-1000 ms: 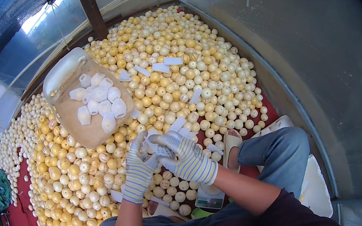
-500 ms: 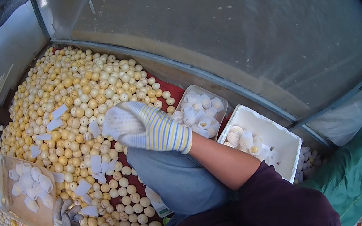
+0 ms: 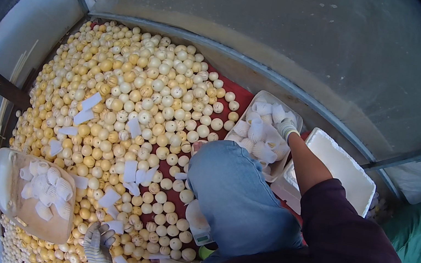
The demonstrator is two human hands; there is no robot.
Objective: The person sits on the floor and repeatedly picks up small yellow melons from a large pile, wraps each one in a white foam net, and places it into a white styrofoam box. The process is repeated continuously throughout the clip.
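Note:
My right hand [image 3: 287, 127], in a striped knit glove, reaches into a clear plastic basin [image 3: 273, 176] of fruit in white foam net sleeves [image 3: 258, 131]. Its fingers are against a sleeved fruit and mostly hidden, so I cannot tell whether they grip it. At the lower left my gloved left hand [image 3: 99, 249] is open, fingers bent and apart, over the pile of round pale-yellow fruit [image 3: 132, 101]. Beside it sits a tilted tan plastic tub [image 3: 56, 228] with white foam net sleeves [image 3: 46, 189] inside.
A white foam box [image 3: 345, 173] stands right of the basin, partly behind my arm. Loose white foam pieces [image 3: 129, 171] lie scattered on the fruit. My bent knee [image 3: 235, 186] rises beside a small scale [image 3: 200, 224]. A framed plastic sheet wall [image 3: 273, 25] closes the far side.
My right hand has moved from above the pile, where it held a net-sleeved fruit, rightward into the basin. My left hand stays over the fruit. The whole view has shifted.

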